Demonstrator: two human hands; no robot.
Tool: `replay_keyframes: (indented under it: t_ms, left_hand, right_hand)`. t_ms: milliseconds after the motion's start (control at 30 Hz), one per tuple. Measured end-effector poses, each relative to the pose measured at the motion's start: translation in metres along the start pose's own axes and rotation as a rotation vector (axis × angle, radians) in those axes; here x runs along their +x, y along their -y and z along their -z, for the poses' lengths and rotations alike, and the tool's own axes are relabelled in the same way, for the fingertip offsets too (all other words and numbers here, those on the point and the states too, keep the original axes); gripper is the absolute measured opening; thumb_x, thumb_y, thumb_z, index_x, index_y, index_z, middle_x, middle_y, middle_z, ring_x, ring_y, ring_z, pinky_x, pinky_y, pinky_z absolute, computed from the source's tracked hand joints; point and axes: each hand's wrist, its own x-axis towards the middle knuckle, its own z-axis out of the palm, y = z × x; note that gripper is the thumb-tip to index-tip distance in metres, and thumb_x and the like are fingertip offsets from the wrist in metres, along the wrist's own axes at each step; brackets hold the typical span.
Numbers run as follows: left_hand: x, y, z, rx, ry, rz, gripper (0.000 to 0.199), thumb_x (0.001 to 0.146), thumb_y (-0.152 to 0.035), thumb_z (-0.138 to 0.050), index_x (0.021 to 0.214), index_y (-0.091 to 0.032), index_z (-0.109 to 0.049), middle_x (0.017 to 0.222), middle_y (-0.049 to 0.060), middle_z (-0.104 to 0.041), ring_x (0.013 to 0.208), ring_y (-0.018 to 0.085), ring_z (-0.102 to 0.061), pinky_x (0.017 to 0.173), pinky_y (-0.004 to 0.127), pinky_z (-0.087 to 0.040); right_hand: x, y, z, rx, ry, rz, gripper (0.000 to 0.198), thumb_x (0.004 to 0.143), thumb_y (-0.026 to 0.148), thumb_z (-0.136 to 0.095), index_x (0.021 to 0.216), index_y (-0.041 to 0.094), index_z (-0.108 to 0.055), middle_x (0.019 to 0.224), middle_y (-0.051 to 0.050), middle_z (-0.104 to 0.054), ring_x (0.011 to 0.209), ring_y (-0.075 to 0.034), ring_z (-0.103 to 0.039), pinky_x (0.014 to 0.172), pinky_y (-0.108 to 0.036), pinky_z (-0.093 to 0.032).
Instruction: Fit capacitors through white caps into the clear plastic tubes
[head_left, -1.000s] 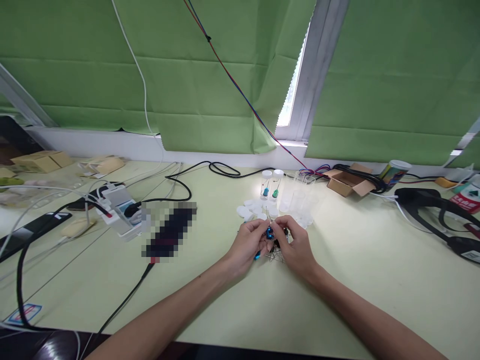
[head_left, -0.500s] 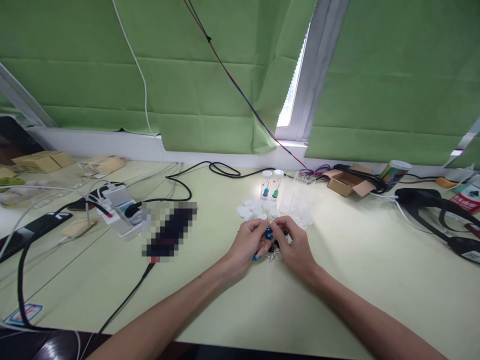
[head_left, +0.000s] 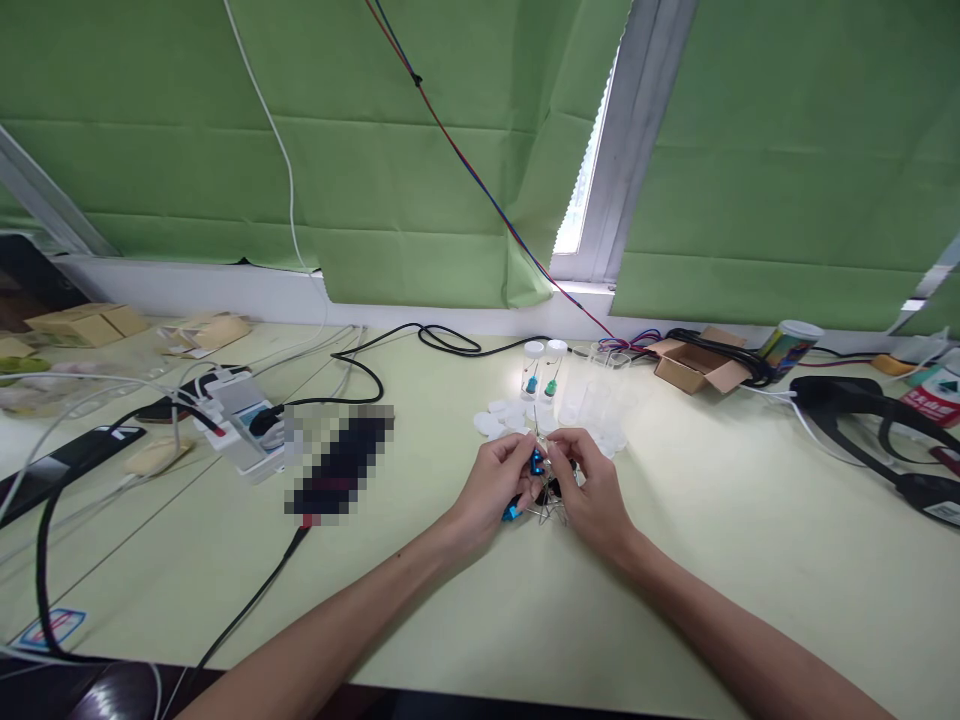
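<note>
Both hands meet low over the table. My left hand (head_left: 495, 490) is closed, its thumb and fingers pinching a small shiny blue part (head_left: 536, 461) from which a thin metal stem points up. Pressed close on the other side, my right hand (head_left: 592, 485) has its fingertips together; what they pinch is too small to make out. Beneath the hands lies a loose pile of thin metal wires and black pieces (head_left: 553, 510). A second blue part (head_left: 511, 509) lies just under my left hand. Beyond stand two clear white-capped tubes, one holding a blue part (head_left: 532, 384), the other a green part (head_left: 551, 387).
White round discs (head_left: 495, 418) lie behind the hands, with clear empty tubes (head_left: 596, 400) beside them. Further right are an open cardboard box (head_left: 686, 368) and a black headset (head_left: 840, 400). A power strip (head_left: 247, 425) and cables lie left.
The blue part in my left hand has tilted and dropped slightly. More of the second blue part shows below my left hand. My right fingertips have shifted a little.
</note>
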Motion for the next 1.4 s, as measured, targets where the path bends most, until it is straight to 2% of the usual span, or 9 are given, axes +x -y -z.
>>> replay_keyframes:
  t_ms: [533, 867, 1033, 1200, 1400]
  left_hand:
    - [0.000, -0.003, 0.001, 0.017, 0.006, -0.018, 0.036, 0.087, -0.050, -0.061, 0.079, -0.016, -0.058, 0.067, -0.003, -0.053, 0.037, 0.003, -0.042, 0.039, 0.019, -0.028]
    - [0.006, -0.004, 0.006, 0.012, -0.064, -0.018, 0.034, 0.083, -0.049, -0.065, 0.078, -0.016, -0.061, 0.065, 0.000, -0.057, 0.039, 0.004, -0.041, 0.038, 0.019, -0.025]
    - [0.009, -0.007, 0.011, 0.005, -0.088, -0.059, 0.034, 0.084, -0.049, -0.065, 0.077, -0.015, -0.061, 0.072, 0.000, -0.056, 0.039, 0.002, -0.040, 0.039, 0.018, -0.024]
    - [0.011, -0.008, 0.015, -0.008, -0.106, -0.071, 0.032, 0.084, -0.046, -0.065, 0.079, -0.015, -0.061, 0.073, 0.001, -0.058, 0.040, 0.002, -0.039, 0.039, 0.018, -0.022]
    - [0.012, -0.010, 0.017, -0.017, -0.127, -0.079, 0.033, 0.081, -0.047, -0.067, 0.077, -0.015, -0.061, 0.072, 0.002, -0.059, 0.040, 0.002, -0.038, 0.039, 0.019, -0.020]
  right_hand:
    - [-0.001, -0.005, 0.001, -0.056, -0.049, -0.025, 0.014, 0.097, 0.029, -0.046, 0.099, 0.019, -0.055, 0.075, 0.000, -0.058, 0.068, -0.015, -0.055, 0.066, -0.029, -0.046]
    - [0.004, -0.010, 0.005, -0.080, -0.079, -0.035, 0.013, 0.097, 0.029, -0.047, 0.097, 0.019, -0.055, 0.076, 0.000, -0.058, 0.068, -0.015, -0.054, 0.068, -0.029, -0.047]
    - [0.007, -0.011, 0.007, -0.134, -0.041, -0.031, 0.014, 0.097, 0.028, -0.046, 0.094, 0.019, -0.057, 0.074, -0.001, -0.059, 0.068, -0.015, -0.054, 0.069, -0.029, -0.046]
    - [0.008, -0.018, 0.009, -0.237, 0.031, 0.014, 0.013, 0.096, 0.026, -0.049, 0.096, 0.018, -0.060, 0.083, -0.004, -0.064, 0.074, -0.017, -0.057, 0.070, -0.030, -0.047]
    - [0.007, -0.028, 0.007, -0.385, 0.129, 0.095, 0.017, 0.093, 0.015, -0.047, 0.101, 0.018, -0.061, 0.091, -0.008, -0.067, 0.089, -0.024, -0.058, 0.082, -0.039, -0.047]
